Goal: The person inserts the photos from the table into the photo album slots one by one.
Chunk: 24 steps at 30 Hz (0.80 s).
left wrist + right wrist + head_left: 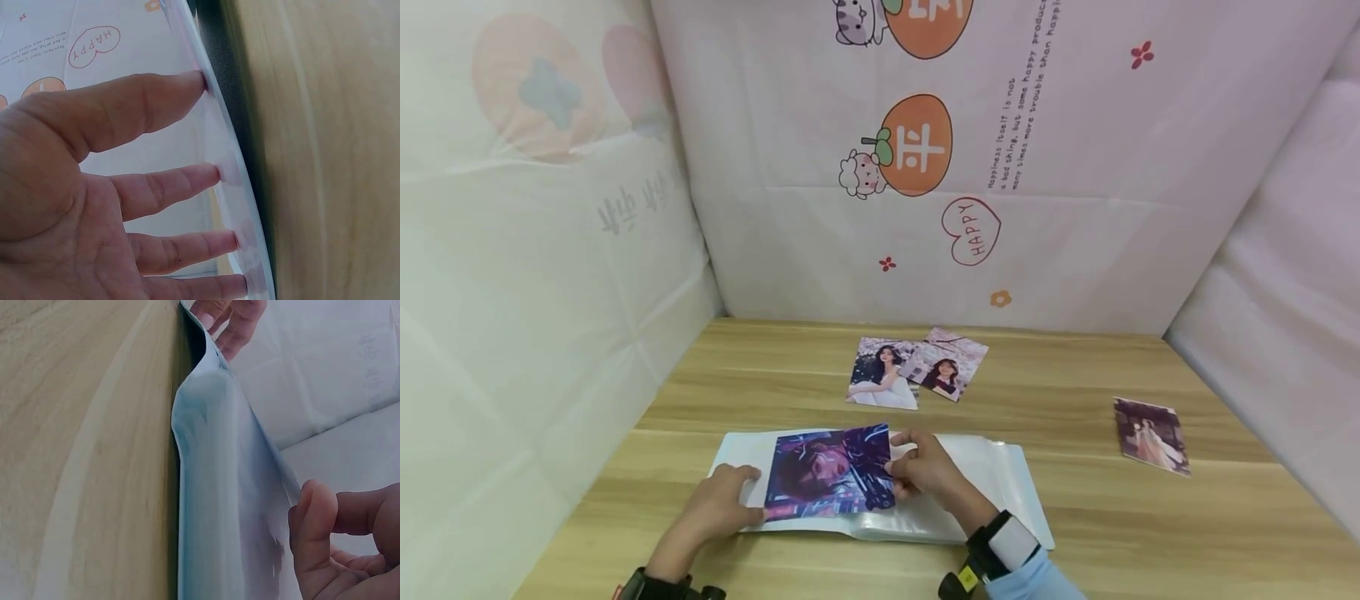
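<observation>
An open photo album (992,475) with pale covers and clear sleeves lies on the wooden table. Over its left page is a purple-and-blue portrait photo (827,471), its right end tilted up slightly. My right hand (925,467) pinches the photo's right edge between thumb and fingers. At the page's left side, my left hand (718,504) rests with spread fingers, the thumb close by the photo's lower left corner. In the left wrist view, the straight fingertips of that hand (62,194) press on the album page (234,187).
Two overlapping photos, one of a person in white (880,379) and one with pink blossoms (951,367), lie behind the album. Another photo (1150,437) lies at the right. Printed white cloth (805,250) walls the table at the back and both sides.
</observation>
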Motion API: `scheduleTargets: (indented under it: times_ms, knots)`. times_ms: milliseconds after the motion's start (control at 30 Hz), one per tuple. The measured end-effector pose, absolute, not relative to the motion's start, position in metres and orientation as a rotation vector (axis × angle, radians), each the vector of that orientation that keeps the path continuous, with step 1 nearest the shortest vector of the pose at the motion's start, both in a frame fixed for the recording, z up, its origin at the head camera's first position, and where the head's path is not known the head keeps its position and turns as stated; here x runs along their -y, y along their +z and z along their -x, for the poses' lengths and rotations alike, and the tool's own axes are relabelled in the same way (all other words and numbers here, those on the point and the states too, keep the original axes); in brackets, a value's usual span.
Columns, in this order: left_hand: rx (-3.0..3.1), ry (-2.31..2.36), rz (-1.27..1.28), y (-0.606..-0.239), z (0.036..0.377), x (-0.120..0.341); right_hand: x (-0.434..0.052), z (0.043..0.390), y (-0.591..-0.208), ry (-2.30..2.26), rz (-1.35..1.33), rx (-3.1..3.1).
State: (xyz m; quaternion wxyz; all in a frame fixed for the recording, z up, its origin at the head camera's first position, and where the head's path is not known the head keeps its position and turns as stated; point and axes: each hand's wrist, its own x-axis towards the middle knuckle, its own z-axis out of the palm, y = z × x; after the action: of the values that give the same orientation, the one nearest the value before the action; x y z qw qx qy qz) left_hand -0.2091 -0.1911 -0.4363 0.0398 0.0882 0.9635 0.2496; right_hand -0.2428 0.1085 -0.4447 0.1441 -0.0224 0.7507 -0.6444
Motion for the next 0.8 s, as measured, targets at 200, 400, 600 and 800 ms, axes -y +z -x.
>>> scheduleTargets:
  times_ms: [200,400,600,800]
  knots:
    - [-2.938,0.773,-0.267,-0.433,0.208,0.19,-0.103,0.242,-0.446,-1.861,0.104,-2.141]
    - [-2.933,0.776,-0.269,-0.432,0.207,0.19,-0.098,0.242,-0.446,-1.856,0.127,-2.148]
    - [-2.931,0.772,-0.284,-0.43,0.208,0.19,-0.093,0.241,-0.444,-1.843,0.131,-2.156]
    - [-2.926,0.766,-0.3,-0.432,0.209,0.191,-0.089,0.239,-0.442,-1.821,0.157,-2.164]
